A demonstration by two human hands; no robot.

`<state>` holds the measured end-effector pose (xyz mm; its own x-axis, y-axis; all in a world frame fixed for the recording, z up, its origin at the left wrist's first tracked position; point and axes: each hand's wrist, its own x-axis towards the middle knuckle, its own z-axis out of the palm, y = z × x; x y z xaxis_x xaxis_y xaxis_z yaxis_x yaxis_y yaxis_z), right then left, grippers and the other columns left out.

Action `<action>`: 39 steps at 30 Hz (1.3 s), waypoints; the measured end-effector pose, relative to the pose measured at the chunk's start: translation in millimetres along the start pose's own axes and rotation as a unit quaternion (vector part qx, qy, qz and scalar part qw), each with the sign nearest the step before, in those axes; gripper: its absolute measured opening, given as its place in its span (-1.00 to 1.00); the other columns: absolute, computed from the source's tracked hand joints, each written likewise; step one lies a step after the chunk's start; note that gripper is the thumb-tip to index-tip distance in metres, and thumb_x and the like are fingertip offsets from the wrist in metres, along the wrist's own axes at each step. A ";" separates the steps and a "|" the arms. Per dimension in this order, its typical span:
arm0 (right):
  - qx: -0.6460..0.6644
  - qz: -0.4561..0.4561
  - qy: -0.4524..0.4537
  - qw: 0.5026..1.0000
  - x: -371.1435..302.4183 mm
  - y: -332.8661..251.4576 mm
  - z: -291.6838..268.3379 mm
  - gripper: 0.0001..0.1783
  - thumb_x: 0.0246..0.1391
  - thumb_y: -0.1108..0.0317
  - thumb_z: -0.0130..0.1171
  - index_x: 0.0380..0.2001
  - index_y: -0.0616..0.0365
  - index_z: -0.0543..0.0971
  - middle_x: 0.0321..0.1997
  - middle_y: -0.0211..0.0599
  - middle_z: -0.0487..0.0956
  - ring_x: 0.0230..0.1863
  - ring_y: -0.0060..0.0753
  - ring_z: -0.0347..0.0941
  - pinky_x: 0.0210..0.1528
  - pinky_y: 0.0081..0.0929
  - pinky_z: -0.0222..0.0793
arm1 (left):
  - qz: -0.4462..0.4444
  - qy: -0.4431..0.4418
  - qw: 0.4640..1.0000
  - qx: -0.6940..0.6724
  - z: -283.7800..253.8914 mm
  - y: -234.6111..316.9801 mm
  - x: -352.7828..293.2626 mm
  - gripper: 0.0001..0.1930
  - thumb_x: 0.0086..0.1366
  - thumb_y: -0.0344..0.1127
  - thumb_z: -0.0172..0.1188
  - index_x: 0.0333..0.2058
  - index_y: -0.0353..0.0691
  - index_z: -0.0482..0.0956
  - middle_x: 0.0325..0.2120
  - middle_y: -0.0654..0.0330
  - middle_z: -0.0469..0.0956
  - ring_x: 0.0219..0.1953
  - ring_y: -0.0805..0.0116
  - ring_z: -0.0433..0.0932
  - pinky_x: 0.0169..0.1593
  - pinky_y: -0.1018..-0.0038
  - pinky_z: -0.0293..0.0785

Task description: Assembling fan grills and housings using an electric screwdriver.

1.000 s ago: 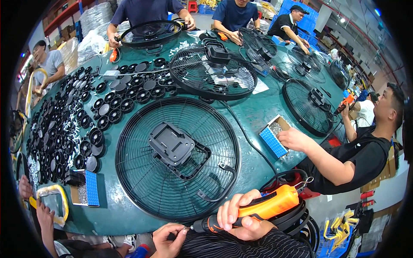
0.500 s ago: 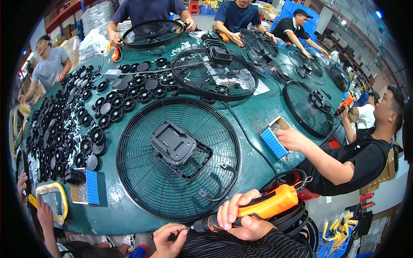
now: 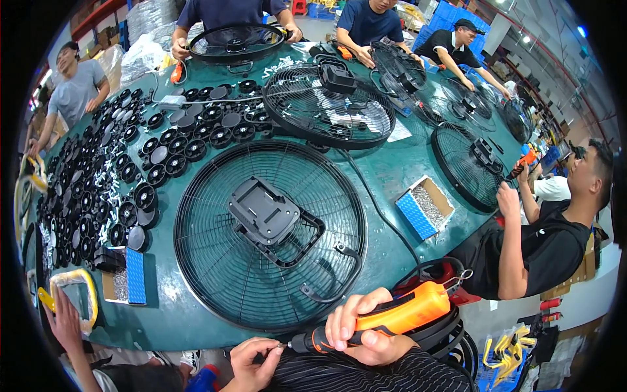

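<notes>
Gripping the orange drill (image 3: 382, 320), your right hand (image 3: 366, 336) wraps fully around it. Your left hand (image 3: 251, 362) pinches its tip beside the fan guard (image 3: 215, 274).

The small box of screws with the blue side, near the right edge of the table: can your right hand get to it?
Probably not right now. The right hand is wrapped around the orange electric screwdriver, and the box of screws sits farther off, beside the big fan grille.

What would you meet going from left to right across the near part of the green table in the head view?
Small blue box of screws → large black fan grille → orange electric screwdriver in the right hand → open blue box of screws.
</notes>
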<state>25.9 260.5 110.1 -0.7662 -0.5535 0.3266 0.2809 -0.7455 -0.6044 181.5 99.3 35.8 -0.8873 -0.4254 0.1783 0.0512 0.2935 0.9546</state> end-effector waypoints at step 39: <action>-0.215 -0.018 -0.234 0.948 19.9 49.1 34.4 -0.51 0.06 0.36 0.37 0.00 0.19 0.38 -0.39 -0.21 0.53 -0.52 -0.33 0.57 -0.53 -0.44 0.60 | 0.117 0.087 0.975 0.167 -29.9 -46.4 13.7 -0.52 -0.15 -0.29 0.60 -0.65 -0.11 0.31 -0.76 0.31 0.22 -0.77 0.39 0.17 -0.66 0.45 -0.02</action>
<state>44.3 200.2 111.9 -0.4023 -0.7102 0.5777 -0.0790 -0.6017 -0.7948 180.7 54.3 1.0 -0.7768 -0.4437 0.4469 0.0644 0.6500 0.7572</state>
